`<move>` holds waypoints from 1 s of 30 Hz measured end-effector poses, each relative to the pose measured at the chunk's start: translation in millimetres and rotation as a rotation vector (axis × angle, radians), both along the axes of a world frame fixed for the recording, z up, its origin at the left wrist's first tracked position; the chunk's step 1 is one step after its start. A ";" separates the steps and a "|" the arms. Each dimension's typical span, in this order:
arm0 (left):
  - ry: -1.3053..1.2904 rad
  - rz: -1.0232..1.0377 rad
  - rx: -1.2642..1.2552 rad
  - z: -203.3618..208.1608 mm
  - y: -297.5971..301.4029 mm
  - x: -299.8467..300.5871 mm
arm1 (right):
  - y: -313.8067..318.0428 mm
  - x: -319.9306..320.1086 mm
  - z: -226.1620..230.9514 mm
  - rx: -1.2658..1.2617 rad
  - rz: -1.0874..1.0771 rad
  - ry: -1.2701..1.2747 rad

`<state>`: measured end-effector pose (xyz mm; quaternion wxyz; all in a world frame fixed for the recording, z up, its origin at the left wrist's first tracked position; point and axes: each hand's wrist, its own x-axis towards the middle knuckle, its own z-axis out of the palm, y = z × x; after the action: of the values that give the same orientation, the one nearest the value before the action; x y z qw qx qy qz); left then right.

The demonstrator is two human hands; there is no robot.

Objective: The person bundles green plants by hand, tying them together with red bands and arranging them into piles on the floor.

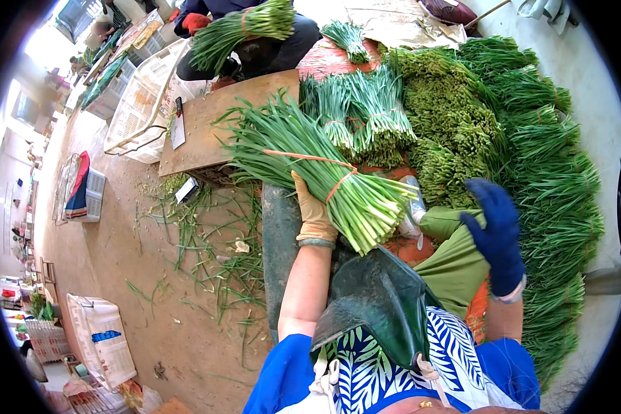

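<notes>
Fingers of the left hand point(313, 210), in a tan glove, curl under and around a big bunch of green chives point(310, 165) and grip it near the cut white ends. An orange band point(338, 185) goes round the bunch just beside that glove. The bunch sits in the middle of the frame. Its long way runs on a slant, from the pale cut ends at the lower right up to the leafy tips at the upper left, over a brown board point(207, 124).

The right hand point(497, 234), in a blue glove, is up at the right of the frame with fingers spread and holding nothing. It is apart from the bunch, off to the side of the cut ends, so the left hand is the nearer one.

More tied bunches point(359, 110) lie above the held one. A long heap of chives point(559, 207) fills the right side. Loose leaves point(214, 248) lie on the floor at the left.
</notes>
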<state>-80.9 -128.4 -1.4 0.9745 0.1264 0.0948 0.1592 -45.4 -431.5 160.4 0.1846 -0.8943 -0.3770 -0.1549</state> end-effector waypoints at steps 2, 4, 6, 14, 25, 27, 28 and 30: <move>0.036 0.033 0.023 -2.4 -3.1 1.0 | 37.0 -9.2 -0.1 0.125 0.150 0.106; 0.100 0.127 0.071 0.8 -6.4 3.1 | 62.3 -10.6 -8.6 0.079 0.307 0.021; 0.072 0.081 0.055 6.9 -6.7 0.1 | 85.4 -14.9 -16.5 0.032 0.400 -0.017; 0.129 -0.003 0.033 28.8 -19.9 -1.2 | 152.4 -19.4 -68.7 -0.271 0.301 -0.184; 0.128 0.114 0.008 -6.0 -8.6 11.1 | 125.6 -12.7 -55.5 -0.326 0.354 0.202; 0.117 0.134 -0.037 -13.1 -1.2 11.7 | 102.6 -18.5 -42.6 -0.337 0.391 0.347; 0.107 0.140 -0.064 -13.9 1.2 11.6 | 86.1 -19.2 -35.0 -0.266 0.507 0.475; 0.127 0.153 -0.057 -2.9 -2.3 11.7 | 54.6 -18.9 -24.7 -0.108 0.719 0.735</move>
<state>-69.2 -130.6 -4.3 0.9548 0.1009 0.1701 0.2219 -64.3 -376.9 135.8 0.2999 -0.7117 -0.5784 0.2627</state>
